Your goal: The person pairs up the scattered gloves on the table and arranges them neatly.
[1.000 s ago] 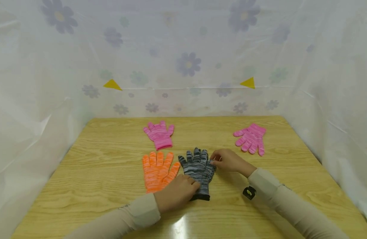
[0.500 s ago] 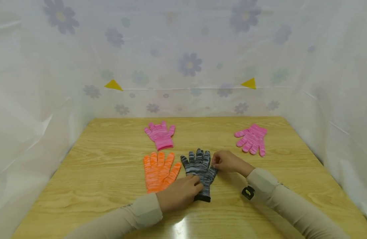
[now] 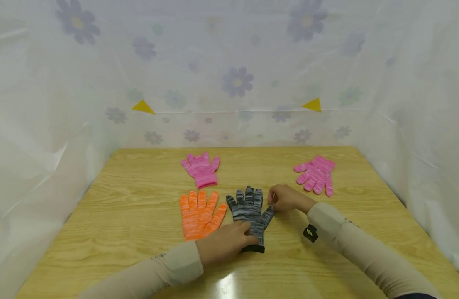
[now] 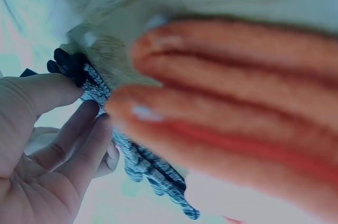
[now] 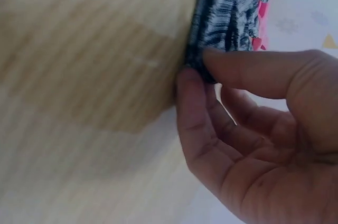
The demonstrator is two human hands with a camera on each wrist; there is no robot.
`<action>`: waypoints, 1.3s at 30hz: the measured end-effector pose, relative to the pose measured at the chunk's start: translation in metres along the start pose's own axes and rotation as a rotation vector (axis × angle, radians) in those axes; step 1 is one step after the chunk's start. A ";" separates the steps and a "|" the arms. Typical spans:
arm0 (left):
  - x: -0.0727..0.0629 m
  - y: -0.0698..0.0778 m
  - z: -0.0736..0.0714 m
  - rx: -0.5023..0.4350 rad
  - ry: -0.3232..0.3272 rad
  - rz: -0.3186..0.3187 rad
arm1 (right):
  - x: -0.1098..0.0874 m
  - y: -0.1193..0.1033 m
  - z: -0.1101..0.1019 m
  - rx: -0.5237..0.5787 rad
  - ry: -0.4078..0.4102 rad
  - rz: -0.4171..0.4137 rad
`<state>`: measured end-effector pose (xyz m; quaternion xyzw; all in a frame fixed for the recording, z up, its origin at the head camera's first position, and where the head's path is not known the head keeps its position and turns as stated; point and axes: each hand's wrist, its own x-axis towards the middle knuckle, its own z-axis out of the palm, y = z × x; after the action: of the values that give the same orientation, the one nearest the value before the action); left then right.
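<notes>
A grey-and-black striped knit glove (image 3: 248, 214) lies on the table in the head view, fingers pointing away and dark cuff nearest me. My left hand (image 3: 227, 243) rests over its lower palm, with thumb and fingers apart. In the left wrist view the left hand (image 4: 58, 150) touches the striped glove (image 4: 132, 152) with its fingertips. My right hand (image 3: 287, 198) pinches the tip of the glove's thumb. In the right wrist view, thumb and forefinger of the right hand (image 5: 253, 123) hold that striped end (image 5: 222, 12). An orange knit glove (image 3: 199, 216) lies just left, its cuff hidden by my left hand.
Two pink knit gloves lie farther back: one pink glove (image 3: 202, 170) behind the orange one, another pink glove (image 3: 316, 175) at the right. The wooden table (image 3: 121, 199) meets a flowered plastic sheet (image 3: 237, 120) at its back edge. Orange fabric fills much of the left wrist view.
The striped glove's thumb has been drawn outward to the right by my right hand, spreading it from the palm. My left hand has shifted slightly right, its thumb now apart from the fingers.
</notes>
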<state>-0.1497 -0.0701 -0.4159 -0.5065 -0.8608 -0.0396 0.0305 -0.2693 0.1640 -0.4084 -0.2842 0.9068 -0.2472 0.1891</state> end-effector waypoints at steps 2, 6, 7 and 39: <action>-0.001 -0.001 0.001 -0.019 0.000 -0.006 | 0.004 -0.001 -0.003 -0.036 -0.035 -0.014; -0.004 -0.002 0.003 -0.054 0.004 -0.024 | 0.010 -0.005 -0.008 -0.036 -0.010 -0.030; -0.005 -0.003 0.003 -0.060 0.003 -0.030 | 0.012 -0.005 -0.009 -0.018 0.011 -0.023; -0.010 0.001 0.006 0.102 -0.090 -0.040 | 0.043 -0.001 -0.005 0.015 0.149 0.022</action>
<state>-0.1442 -0.0778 -0.4227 -0.4881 -0.8722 0.0264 0.0167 -0.3041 0.1391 -0.4130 -0.2535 0.9197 -0.2722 0.1259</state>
